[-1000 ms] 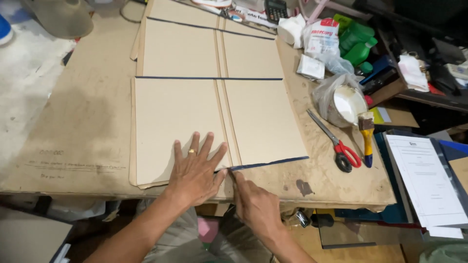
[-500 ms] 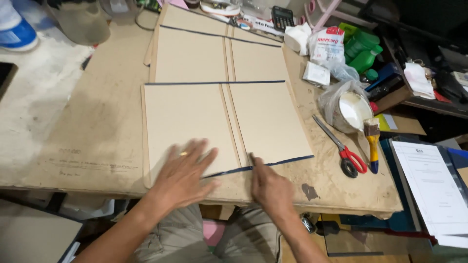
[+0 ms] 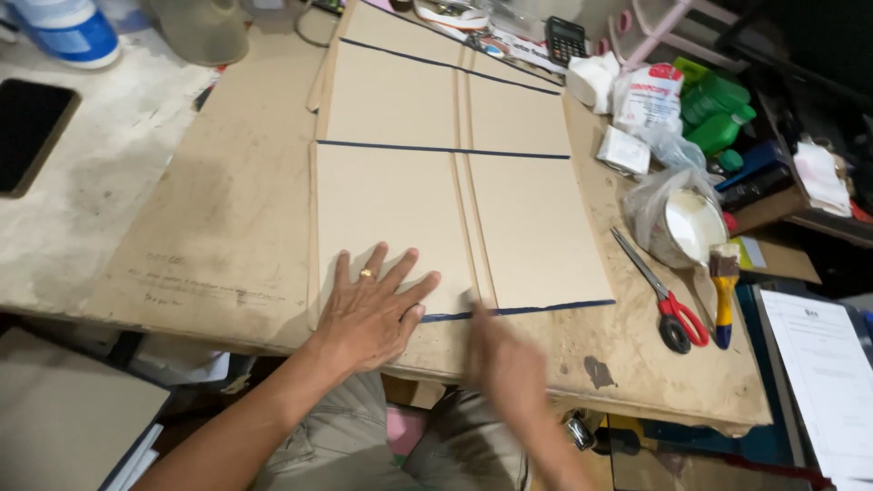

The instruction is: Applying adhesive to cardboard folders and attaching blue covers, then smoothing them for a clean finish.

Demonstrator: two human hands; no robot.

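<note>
pressing flat on the near cardboard cover (image 3: 400,218), the left hand (image 3: 373,305) lies with fingers spread wide and palm down, clasping nothing, a ring on one finger. the right hand (image 3: 505,368) sits just right of it at the cover's near edge, blurred, so whether its fingers are open or closed cannot be told; it seems to touch the dark blue edging strip (image 3: 523,310) that runs along that edge. the cover itself lies flat on the brown work board (image 3: 218,227), made of two broad panels with a narrow spine strip between them; a second like cover (image 3: 436,95) lies just beyond it, touching or nearly so. to the right of the cover, near but apart, lie red-handled scissors (image 3: 664,300), a yellow-handled brush (image 3: 724,291) and a bag-lined glue pot (image 3: 687,223). the cover looks light, stiff and flat, likely to bend only at the spine grooves; it should slide easily on the dusty board, so a flat palm on a panel steadies it best, and the edges are the place to lift it.
</note>
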